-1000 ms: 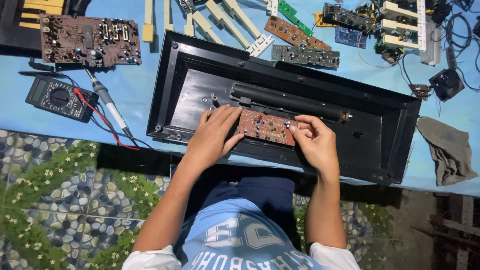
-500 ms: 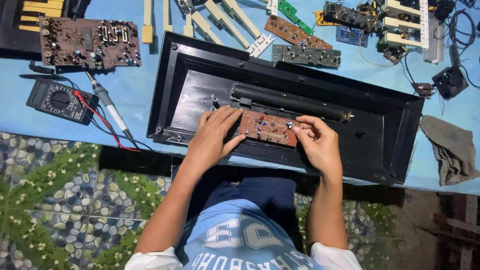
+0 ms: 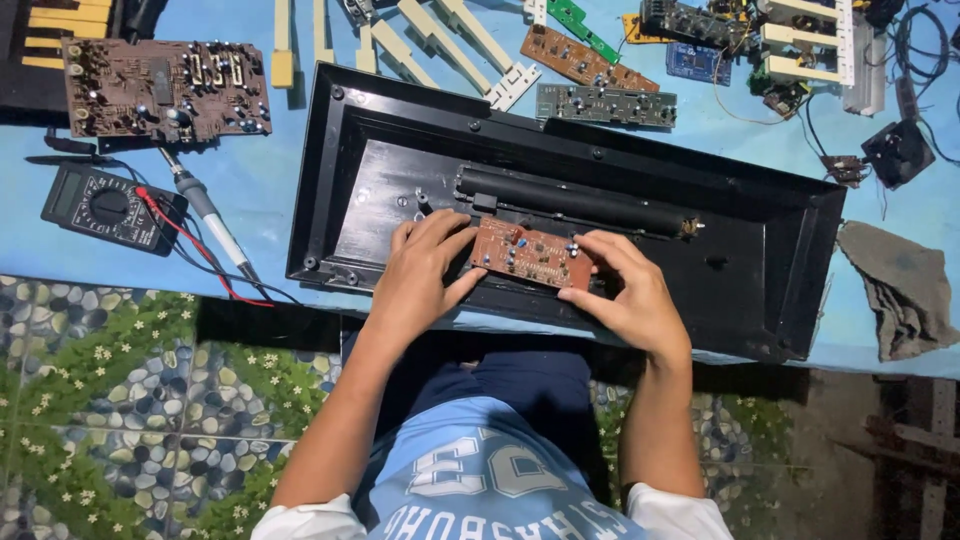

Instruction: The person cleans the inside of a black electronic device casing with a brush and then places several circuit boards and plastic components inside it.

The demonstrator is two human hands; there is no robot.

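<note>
A small brown circuit board (image 3: 528, 254) lies inside a long black plastic casing (image 3: 760, 250) on the blue table. My left hand (image 3: 420, 275) grips the board's left end, thumb under its near edge. At the right end, my right hand (image 3: 625, 290) pinches the board with fingers on top. A black cylindrical bar (image 3: 570, 198) runs along the casing just beyond the board.
A large brown circuit board (image 3: 165, 88), a black multimeter (image 3: 105, 205) with red lead and a soldering iron (image 3: 210, 215) lie at left. Cream keyboard keys (image 3: 440, 35), more boards (image 3: 585, 65) and wires sit at the back. A grey rag (image 3: 905, 285) lies at right.
Both hands stay on the small board; their fingers have shifted only slightly and the board keeps its place in the casing.
</note>
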